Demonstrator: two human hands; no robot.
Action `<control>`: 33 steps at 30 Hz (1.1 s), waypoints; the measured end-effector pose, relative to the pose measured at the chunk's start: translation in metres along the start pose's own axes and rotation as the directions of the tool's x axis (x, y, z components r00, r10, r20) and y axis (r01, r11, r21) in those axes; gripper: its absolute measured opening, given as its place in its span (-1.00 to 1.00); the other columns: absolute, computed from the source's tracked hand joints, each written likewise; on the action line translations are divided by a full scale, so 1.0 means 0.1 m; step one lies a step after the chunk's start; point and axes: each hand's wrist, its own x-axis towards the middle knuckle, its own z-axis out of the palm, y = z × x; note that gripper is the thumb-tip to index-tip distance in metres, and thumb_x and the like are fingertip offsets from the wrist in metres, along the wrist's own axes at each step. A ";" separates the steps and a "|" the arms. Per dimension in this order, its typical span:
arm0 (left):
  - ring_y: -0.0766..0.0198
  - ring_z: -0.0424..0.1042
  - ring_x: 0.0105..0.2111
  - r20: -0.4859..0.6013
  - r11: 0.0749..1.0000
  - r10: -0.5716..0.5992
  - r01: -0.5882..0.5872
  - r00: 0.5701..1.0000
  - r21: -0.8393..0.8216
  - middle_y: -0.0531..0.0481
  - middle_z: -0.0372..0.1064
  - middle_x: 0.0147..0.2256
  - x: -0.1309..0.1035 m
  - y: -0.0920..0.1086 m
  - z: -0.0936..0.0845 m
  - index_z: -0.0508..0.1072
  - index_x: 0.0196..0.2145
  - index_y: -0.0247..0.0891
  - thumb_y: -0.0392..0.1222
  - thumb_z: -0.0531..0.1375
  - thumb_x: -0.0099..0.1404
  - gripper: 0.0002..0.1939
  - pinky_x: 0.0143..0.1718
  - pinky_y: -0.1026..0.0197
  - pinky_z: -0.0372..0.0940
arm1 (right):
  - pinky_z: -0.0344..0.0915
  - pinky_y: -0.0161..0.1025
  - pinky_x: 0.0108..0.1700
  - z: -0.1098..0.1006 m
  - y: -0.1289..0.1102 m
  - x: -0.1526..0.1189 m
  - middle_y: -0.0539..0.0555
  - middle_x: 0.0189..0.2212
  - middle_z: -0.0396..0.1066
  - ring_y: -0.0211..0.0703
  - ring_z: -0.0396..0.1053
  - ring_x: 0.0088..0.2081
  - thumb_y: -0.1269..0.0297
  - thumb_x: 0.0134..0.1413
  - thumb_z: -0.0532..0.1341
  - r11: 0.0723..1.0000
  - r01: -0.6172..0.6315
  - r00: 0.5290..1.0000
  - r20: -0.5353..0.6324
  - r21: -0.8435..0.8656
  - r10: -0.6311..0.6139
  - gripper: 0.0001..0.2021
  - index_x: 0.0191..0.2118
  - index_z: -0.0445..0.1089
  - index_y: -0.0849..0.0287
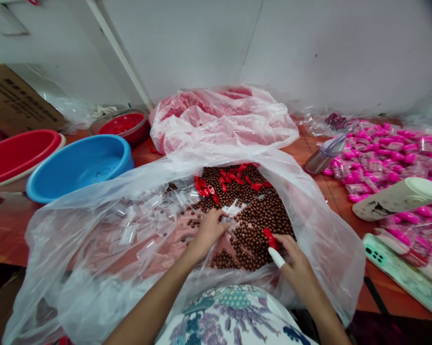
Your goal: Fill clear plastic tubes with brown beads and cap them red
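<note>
On my feed, the right hand (293, 256), wearing a white thumb cap (276, 258), pinches a red piece (269, 235) over brown beads (253, 225); the left hand (211, 227) reaches forward, fingers bent, its grip unclear to me. Plastic sheeting (320, 235) spreads across the reddish table (7, 235) before a pale wall (201, 48).

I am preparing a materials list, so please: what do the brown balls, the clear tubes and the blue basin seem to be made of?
Brown balls: glossy, with small highlights; perhaps plastic or coated sweets, unclear. Clear tubes: probably smooth plastic, see-through with pale glints. Blue basin: likely moulded plastic, satin, evenly coloured.
</note>
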 end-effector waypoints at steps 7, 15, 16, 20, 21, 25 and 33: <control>0.23 0.33 -0.45 0.146 0.990 -0.001 0.022 0.989 -0.142 0.02 0.40 -0.49 0.13 0.12 0.25 0.52 -0.33 -0.24 -0.27 0.25 -0.01 -0.79 -0.39 0.26 0.11 | 0.37 -0.14 -0.16 0.08 0.06 -0.02 0.11 -0.20 0.45 -0.07 0.42 -0.22 0.18 0.00 0.21 0.929 -0.246 0.957 -0.081 0.275 0.278 -0.64 -0.05 0.30 0.13; 0.32 0.24 -0.51 0.231 0.914 -0.012 0.104 0.973 -0.393 0.10 0.31 -0.53 0.16 0.20 0.53 0.51 -0.34 -0.26 -0.25 0.28 -0.06 -0.76 -0.45 0.29 0.07 | 0.32 -0.03 -0.03 0.08 0.16 -0.01 0.13 -0.06 0.41 0.00 0.38 -0.08 0.13 -0.05 0.26 0.851 -0.268 0.922 -0.137 0.452 0.363 -0.55 0.01 0.31 0.12; 0.32 0.24 -0.51 0.243 0.903 -0.018 0.120 0.970 -0.413 0.09 0.31 -0.53 0.17 0.19 0.56 0.51 -0.33 -0.26 -0.25 0.28 -0.07 -0.74 -0.45 0.29 0.08 | 0.32 -0.02 -0.03 0.08 0.16 -0.01 0.12 -0.04 0.39 0.00 0.38 -0.08 0.12 -0.04 0.25 0.841 -0.276 0.914 -0.143 0.465 0.379 -0.54 0.02 0.31 0.11; 0.31 0.28 -0.50 0.306 0.853 -0.032 0.185 0.951 -0.488 0.08 0.32 -0.52 0.19 0.13 0.65 0.51 -0.32 -0.28 -0.26 0.29 -0.11 -0.70 -0.45 0.29 0.14 | 0.36 -0.03 -0.06 0.08 0.20 0.02 0.11 0.00 0.32 -0.07 0.41 -0.15 0.11 0.02 0.21 0.810 -0.278 0.914 -0.119 0.516 0.389 -0.55 0.06 0.28 0.07; 0.31 0.29 -0.50 0.323 0.839 -0.031 0.200 0.946 -0.506 0.08 0.33 -0.52 0.19 0.12 0.67 0.51 -0.33 -0.29 -0.27 0.29 -0.11 -0.70 -0.44 0.29 0.15 | 0.37 -0.04 -0.06 0.08 0.20 0.03 0.11 0.00 0.31 -0.09 0.42 -0.18 0.12 0.03 0.20 0.804 -0.276 0.916 -0.110 0.527 0.387 -0.54 0.07 0.26 0.07; 0.35 0.29 -0.52 0.380 0.772 -0.026 0.260 0.925 -0.580 0.09 0.32 -0.53 0.18 0.14 0.68 0.47 -0.34 -0.30 -0.27 0.28 -0.11 -0.72 -0.46 0.30 0.18 | 0.40 -0.06 -0.12 0.07 0.16 0.06 0.10 -0.07 0.33 -0.11 0.41 -0.21 0.15 0.00 0.22 0.777 -0.274 0.908 -0.115 0.567 0.404 -0.55 0.05 0.23 0.06; 0.38 0.37 -0.54 0.539 0.461 -0.052 0.499 0.841 -0.734 0.10 0.33 -0.48 -0.02 0.25 0.46 0.37 -0.33 -0.28 -0.24 0.35 -0.11 -0.65 -0.46 0.29 0.31 | 0.37 -0.08 -0.09 0.08 -0.03 0.13 0.09 -0.07 0.38 -0.10 0.39 -0.18 0.13 0.00 0.23 0.757 -0.316 0.903 -0.063 0.572 0.425 -0.60 -0.01 0.34 0.09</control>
